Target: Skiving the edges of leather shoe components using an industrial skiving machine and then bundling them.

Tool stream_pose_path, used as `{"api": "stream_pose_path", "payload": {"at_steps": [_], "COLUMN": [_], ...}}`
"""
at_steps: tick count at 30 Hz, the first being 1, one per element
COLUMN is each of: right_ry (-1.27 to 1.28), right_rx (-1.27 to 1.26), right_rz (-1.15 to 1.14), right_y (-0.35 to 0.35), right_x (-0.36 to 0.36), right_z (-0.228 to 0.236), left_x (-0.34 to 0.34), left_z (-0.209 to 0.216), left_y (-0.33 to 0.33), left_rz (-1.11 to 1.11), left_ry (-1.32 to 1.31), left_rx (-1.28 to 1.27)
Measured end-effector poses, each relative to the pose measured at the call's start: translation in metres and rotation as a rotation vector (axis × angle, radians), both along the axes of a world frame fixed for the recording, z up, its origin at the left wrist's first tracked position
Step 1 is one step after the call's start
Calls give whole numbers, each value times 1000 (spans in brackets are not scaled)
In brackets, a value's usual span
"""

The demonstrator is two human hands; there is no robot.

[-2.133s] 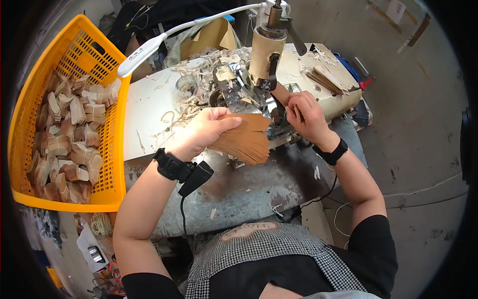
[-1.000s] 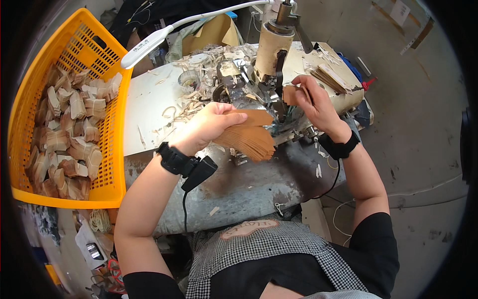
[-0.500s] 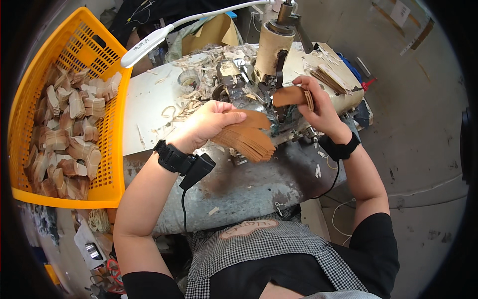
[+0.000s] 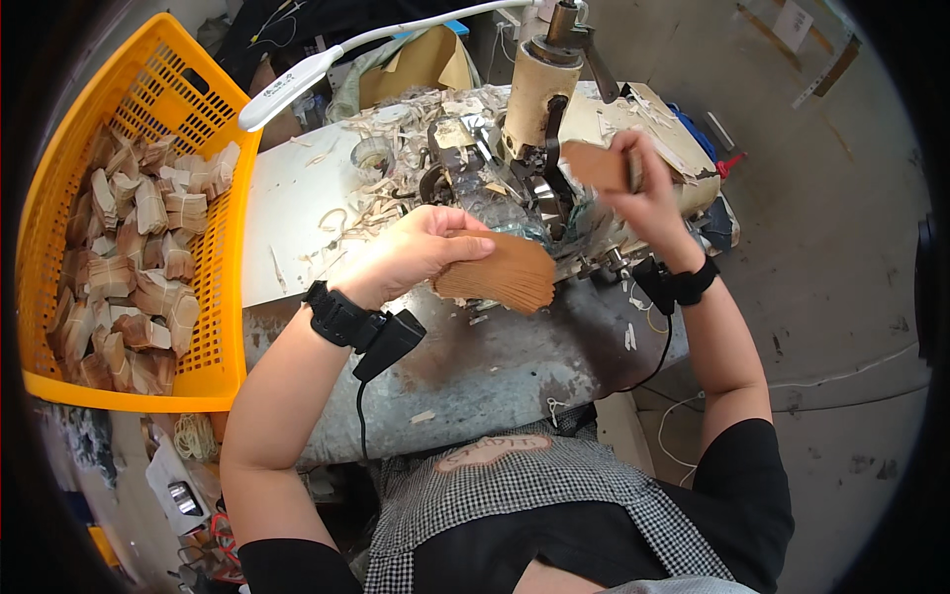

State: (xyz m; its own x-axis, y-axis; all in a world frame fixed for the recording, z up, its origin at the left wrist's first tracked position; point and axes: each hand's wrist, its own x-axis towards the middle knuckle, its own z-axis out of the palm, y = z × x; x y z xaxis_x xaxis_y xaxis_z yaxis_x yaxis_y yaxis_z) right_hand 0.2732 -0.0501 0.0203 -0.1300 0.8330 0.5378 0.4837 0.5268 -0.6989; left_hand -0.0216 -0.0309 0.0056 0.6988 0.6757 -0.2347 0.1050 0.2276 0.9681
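Note:
A fanned stack of brown leather pieces (image 4: 500,275) is pinched in my left hand (image 4: 421,252), thumb on top, just in front of the machine. My right hand (image 4: 648,193) grips a few similar brown leather pieces (image 4: 597,166) by one end, raised to the right of the machine head; it is slightly blurred. Between and beyond my hands stands the leather-working machine (image 4: 539,99), with a cream column and dark metal parts. Its working point lies partly behind scraps. Both wrists wear black straps with small cabled devices.
At the left, a yellow plastic crate (image 4: 242,247) holds many tied bundles of pale and brown pieces. Pale offcuts (image 4: 336,218) litter the white tabletop around the machine. A white lamp (image 4: 292,87) reaches over the back left. More strips lie at the back right.
My right hand has moved right and up, away from the machine head, with its leather pieces. In my left hand, the top piece now lies closer against the stack.

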Motion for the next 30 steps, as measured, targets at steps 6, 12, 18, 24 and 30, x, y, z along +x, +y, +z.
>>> {"api": "stream_pose_path", "payload": {"at_steps": [6,12,18,24,30], "right_ry": [453,593,139,-423,-331], "right_rx": [-62,-207,-67,-35,-35], "right_rz": [-5,21,-30,246,45], "right_y": [12,16,3,2,-8], "right_x": [-4,-1,-2,-18,-11], "right_z": [11,-14,9,-2,10], "left_x": [-3,-1,-1,20,-1], "left_z": [-4,-3,-1,5,-2], "left_y": [2,-1,1,-4,6], "left_rz": [46,112,218,139,86], "left_ry": [-12,32,-10,99,76], "left_rx": [-57,-50,-130,46,17]}}
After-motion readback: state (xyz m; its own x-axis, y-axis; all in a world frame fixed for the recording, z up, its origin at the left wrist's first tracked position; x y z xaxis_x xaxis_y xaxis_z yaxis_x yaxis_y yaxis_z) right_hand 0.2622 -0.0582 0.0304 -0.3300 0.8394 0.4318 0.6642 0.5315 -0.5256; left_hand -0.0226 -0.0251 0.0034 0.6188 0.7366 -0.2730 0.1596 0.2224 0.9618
